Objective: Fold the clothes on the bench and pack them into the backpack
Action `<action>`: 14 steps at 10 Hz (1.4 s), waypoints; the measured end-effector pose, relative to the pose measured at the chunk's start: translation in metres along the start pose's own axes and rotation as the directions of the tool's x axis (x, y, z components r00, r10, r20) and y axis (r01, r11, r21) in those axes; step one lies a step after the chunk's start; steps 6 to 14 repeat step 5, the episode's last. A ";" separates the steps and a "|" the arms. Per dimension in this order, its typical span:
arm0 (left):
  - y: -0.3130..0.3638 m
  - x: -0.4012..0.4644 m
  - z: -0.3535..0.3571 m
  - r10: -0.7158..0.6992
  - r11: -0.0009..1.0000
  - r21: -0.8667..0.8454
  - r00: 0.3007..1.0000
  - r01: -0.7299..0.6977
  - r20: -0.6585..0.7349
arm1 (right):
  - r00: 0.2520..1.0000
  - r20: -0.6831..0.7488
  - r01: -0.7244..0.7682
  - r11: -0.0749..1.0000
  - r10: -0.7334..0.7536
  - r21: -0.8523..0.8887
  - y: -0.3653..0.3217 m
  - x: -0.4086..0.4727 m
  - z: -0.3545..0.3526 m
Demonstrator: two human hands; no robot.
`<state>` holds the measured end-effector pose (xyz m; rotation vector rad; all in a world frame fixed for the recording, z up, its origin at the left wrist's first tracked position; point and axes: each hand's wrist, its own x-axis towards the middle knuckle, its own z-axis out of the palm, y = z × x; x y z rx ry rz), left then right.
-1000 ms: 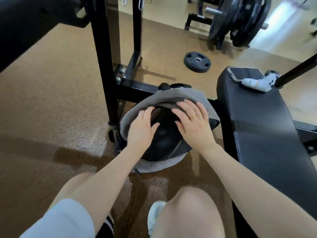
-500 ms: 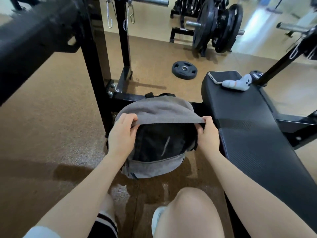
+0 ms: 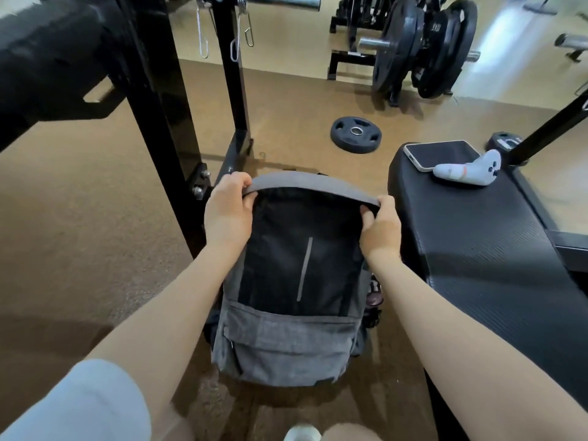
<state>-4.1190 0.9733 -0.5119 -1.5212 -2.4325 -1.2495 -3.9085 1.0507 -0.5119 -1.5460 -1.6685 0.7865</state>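
- One black rack upright (image 3: 165, 148) stands far left on the brown floor.
- Left hand (image 3: 227, 211) pinches the left end of the grey top edge; half a second ago it gripped lower, near the opening's side.
- One grey backpack (image 3: 286, 342) stands upright on the floor between both hands, just beside the bench; it now shows taller, its black panel more exposed.
- Right hand (image 3: 380, 229) pinches the right end, fingers curled over the edge.
- One loose weight plate (image 3: 355, 134) lies beyond.
- One bench (image 3: 483, 249) carries one phone (image 3: 442, 155) and one white controller (image 3: 467, 169), unchanged.
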 end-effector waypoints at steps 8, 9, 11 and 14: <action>0.027 0.021 -0.021 -0.144 0.982 0.178 0.884 0.070 0.445 | 0.858 0.505 0.147 0.896 0.096 -0.419 -0.017 0.033 -0.026; 0.027 0.021 -0.021 -0.144 0.982 0.178 0.884 0.070 0.445 | 0.858 0.505 0.147 0.896 0.096 -0.419 -0.017 0.033 -0.026; 0.027 0.021 -0.021 -0.144 0.982 0.178 0.884 0.070 0.445 | 0.858 0.505 0.147 0.896 0.096 -0.419 -0.017 0.033 -0.026; 0.027 0.021 -0.021 -0.144 0.982 0.178 0.884 0.070 0.445 | 0.858 0.505 0.147 0.896 0.096 -0.419 -0.017 0.033 -0.026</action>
